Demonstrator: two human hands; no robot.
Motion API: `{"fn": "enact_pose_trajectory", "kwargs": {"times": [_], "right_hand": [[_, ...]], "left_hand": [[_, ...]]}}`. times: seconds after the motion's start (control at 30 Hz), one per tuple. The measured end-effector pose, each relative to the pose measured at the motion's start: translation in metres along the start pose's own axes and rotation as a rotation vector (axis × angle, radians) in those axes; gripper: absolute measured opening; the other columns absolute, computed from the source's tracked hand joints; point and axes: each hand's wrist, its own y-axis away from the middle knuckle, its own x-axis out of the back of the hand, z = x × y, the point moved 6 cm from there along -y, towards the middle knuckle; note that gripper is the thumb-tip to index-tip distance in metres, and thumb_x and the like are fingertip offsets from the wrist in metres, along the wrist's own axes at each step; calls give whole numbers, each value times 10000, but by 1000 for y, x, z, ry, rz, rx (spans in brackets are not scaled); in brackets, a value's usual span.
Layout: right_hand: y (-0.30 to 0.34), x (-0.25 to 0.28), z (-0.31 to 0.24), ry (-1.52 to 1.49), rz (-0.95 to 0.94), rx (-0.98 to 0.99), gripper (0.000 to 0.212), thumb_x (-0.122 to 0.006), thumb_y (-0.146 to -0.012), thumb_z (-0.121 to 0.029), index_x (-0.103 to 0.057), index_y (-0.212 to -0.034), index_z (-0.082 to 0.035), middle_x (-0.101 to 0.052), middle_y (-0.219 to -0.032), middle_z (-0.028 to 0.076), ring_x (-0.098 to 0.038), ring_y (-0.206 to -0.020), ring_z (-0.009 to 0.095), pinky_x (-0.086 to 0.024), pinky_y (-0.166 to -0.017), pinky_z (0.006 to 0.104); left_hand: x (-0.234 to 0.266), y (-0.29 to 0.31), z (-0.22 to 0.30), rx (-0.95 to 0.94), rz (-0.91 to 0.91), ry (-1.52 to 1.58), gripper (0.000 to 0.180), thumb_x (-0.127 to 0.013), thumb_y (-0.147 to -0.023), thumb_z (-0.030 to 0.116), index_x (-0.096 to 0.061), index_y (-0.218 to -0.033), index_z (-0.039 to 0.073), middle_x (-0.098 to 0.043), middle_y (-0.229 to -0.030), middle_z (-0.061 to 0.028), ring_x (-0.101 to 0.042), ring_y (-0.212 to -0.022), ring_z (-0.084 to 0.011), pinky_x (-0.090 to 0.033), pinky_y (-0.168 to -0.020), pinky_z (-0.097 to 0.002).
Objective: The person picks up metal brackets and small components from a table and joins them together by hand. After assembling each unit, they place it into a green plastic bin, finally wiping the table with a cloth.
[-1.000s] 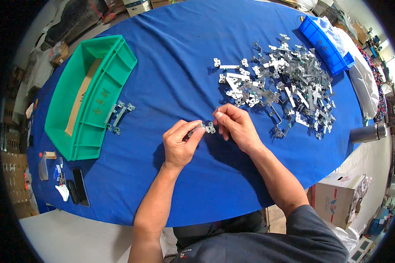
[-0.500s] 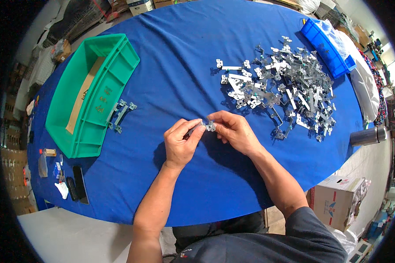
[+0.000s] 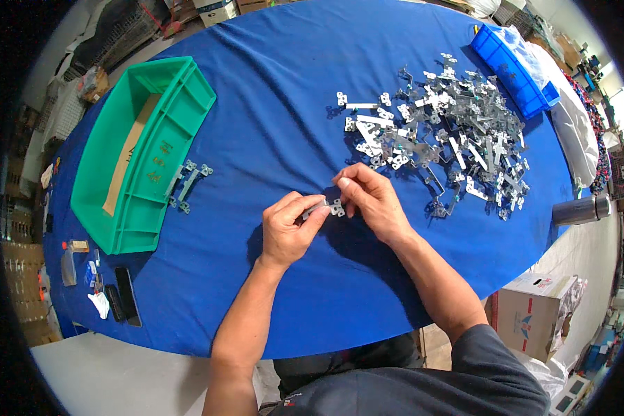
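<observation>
Small metal bracket, two bare hands, one very blue table

So I was standing there watching, and the metal bracket (image 3: 337, 207) was out in front of the person, well apart from the heap. The left hand (image 3: 284, 229) had it pinched between thumb and fingers, holed end poking out to the right, probably to leave that end free for the other hand. The right hand (image 3: 376, 202) was right by that end, thumb and forefinger close together. Couldn't tell if it was touching the metal or had something tiny in its tips, sorry.

The pile of brackets (image 3: 457, 152) was spread over the right side of the blue cloth (image 3: 270, 118), I'd guess for easy reach. A few more brackets (image 3: 185, 188) lay just beside the green bin (image 3: 135, 225) on the left, maybe to keep them apart from the heap. The phone (image 3: 127, 297) was near the left edge, likely parked out of the way.

As for writing: the bin had dark, handwritten-looking marks on the wall facing the brackets, and the carton (image 3: 544, 312) at lower right had red bars and a bluish emblem. Any print on the brackets themselves was too small to make out from there
</observation>
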Motion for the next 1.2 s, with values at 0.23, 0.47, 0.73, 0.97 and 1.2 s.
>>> {"fn": "enact_pose_trajectory", "kwargs": {"times": [0.23,0.47,0.73,0.97,1.2], "right_hand": [[6,-7,2,410,-49,-5,171,-638,-975,-160,-674,-1010,4,-597,-729,-12,-496,-632,46,-408,-541,251],[7,-13,-7,478,-112,31,174,-658,-947,-149,-680,-992,18,-628,-746,45,-531,-649,78,-434,-560,286],[7,-12,-8,542,-75,126,153,-672,-942,-131,-666,-985,16,-640,-798,80,-571,-667,124,-458,-592,302],[7,-15,-8,360,-47,-2,160,-672,-933,-90,-644,-1057,8,-643,-816,67,-610,-708,116,-498,-622,295],[6,-14,-9,369,-103,121,197,-662,-938,-89,-644,-1116,-5,-647,-859,64,-621,-719,117,-505,-625,283]], "left_hand": [[16,1,-10,65,286,-28,125,-711,-895,41,-728,-994,-34,-653,-770,-65,-593,-631,-95,-465,-553,-257],[14,3,-18,150,273,42,137,-708,-912,57,-731,-1016,-30,-653,-820,-24,-568,-702,-61,-456,-612,-232],[13,-1,-12,105,227,-39,127,-722,-887,56,-725,-974,-36,-672,-779,-78,-626,-662,-104,-488,-580,-258],[12,1,-11,87,206,-3,133,-715,-872,24,-732,-992,-31,-669,-790,-58,-599,-668,-88,-466,-587,-250],[9,1,-8,87,158,-26,135,-725,-866,34,-739,-989,-20,-660,-774,-48,-580,-673,-87,-449,-597,-252]]}}
